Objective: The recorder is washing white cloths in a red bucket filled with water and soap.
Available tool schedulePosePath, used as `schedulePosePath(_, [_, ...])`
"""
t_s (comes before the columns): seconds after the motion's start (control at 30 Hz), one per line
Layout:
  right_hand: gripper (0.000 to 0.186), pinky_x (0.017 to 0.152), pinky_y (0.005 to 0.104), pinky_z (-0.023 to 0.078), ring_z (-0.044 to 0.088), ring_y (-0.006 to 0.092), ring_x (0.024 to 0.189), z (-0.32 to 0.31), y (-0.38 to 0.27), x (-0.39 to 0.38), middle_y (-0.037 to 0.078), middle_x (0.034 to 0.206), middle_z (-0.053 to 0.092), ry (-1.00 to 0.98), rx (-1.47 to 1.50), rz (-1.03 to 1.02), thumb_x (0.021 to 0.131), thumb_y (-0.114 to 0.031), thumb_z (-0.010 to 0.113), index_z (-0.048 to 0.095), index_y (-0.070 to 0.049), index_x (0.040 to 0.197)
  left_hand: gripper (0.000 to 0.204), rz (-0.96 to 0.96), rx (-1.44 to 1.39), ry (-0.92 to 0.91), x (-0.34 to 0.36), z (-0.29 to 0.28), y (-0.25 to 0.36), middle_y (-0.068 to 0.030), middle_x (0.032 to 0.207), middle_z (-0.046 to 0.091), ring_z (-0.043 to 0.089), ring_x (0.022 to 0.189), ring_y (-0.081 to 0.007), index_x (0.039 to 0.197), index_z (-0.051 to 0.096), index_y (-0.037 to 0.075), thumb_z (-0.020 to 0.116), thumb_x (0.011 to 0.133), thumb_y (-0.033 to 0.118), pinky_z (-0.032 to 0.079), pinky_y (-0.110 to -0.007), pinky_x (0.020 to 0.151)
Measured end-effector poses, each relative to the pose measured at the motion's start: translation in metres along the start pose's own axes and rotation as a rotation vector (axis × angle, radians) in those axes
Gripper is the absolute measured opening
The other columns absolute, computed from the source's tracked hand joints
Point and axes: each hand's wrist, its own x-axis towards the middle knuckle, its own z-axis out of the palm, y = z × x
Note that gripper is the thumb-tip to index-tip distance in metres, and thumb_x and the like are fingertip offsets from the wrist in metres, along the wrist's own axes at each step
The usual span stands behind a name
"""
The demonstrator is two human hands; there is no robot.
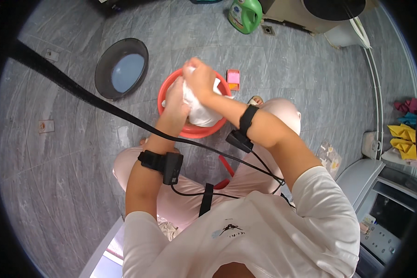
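Left hand (175,96) and right hand (200,78) clenched on white cloth (203,116) in red basin (197,134). Dark basin (110,59) to its left, on grey tiles (74,171).

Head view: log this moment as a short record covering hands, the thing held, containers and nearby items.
Left hand: gripping white cloth
Right hand: gripping the same cloth, farther from the body
Cloth: bunched, over and partly inside the red basin
Second basin: dark grey basin, left of the red one, pale blue inside
Right of red basin: pink bar in a small dish
Beyond: green jug, upper edge of view
Floor: grey tiles
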Motion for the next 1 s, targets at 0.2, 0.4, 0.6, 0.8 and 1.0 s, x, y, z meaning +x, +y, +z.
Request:
schedulePosePath(0.2, [0.012, 0.054, 0.0447, 0.045, 0.059, 0.0363, 0.058, -0.006, -0.035, -0.054, 0.014, 0.062, 0.061, -0.028, 0.036, -0.174, 0.075, -0.021, 0.061, 0.058, -0.010, 0.070, 0.026, -0.168, -0.216, 0.004, 0.034, -0.050, -0.009, -0.0104, 0.097, 0.063, 0.064, 0.086, -0.0226, 0.102, 0.057, 0.002, 0.047, 0.092, 0.024, 0.054, -0.037, 0.077])
schedulePosePath(0.4, [0.017, 0.062, 0.0450, 0.046, 0.061, 0.0365, 0.070, -0.014, -0.013, -0.025, 0.016, 0.073, 0.064, -0.102, 0.067, 0.027, 0.077, -0.023, 0.058, 0.060, -0.007, 0.073, 0.023, 0.123, 0.076, -0.196, 0.016, -0.031, 0.019, -0.0112, 0.095, 0.063, 0.063, 0.086, -0.0237, 0.097, 0.057, 0.000, 0.048, 0.088, 0.019, 0.054, -0.039, 0.076])
schedulePosePath(0.6, [0.021, 0.063, 0.0332, 0.046, 0.055, 0.0165, 0.066, -0.023, 0.073, 0.013, 0.005, 0.074, 0.059, -0.742, 0.079, 0.336, 0.082, -0.024, 0.052, 0.057, -0.004, 0.080, 0.002, 0.079, -0.199, -0.087, 0.021, -0.006, 0.044, -0.0074, 0.083, 0.060, 0.062, 0.076, -0.0195, 0.084, 0.054, 0.006, 0.053, 0.085, 0.008, 0.054, -0.037, 0.068])
schedulePosePath(0.8, [0.060, 0.093, 0.0367, 0.042, 0.052, 0.0223, 0.111, -0.043, 0.055, 0.047, 0.012, 0.119, 0.054, -0.644, 0.875, 0.796, 0.091, -0.054, 0.043, 0.048, -0.003, 0.123, 0.029, 0.168, 0.126, -0.175, -0.008, 0.024, 0.064, 0.0036, 0.067, 0.046, 0.049, 0.060, -0.0055, 0.065, 0.038, 0.014, 0.058, 0.083, 0.002, 0.045, -0.024, 0.053])
schedulePosePath(1.0, [0.040, 0.086, 0.0346, 0.051, 0.060, 0.0223, 0.100, -0.052, 0.027, 0.042, 0.012, 0.116, 0.058, -0.747, 1.127, 0.768, 0.084, -0.011, 0.059, 0.049, -0.003, 0.122, 0.039, 0.263, 0.651, -0.416, -0.004, 0.012, 0.055, 0.0094, 0.064, 0.030, 0.025, 0.060, -0.0020, 0.063, 0.031, 0.014, 0.062, 0.081, -0.001, 0.024, -0.019, 0.055])
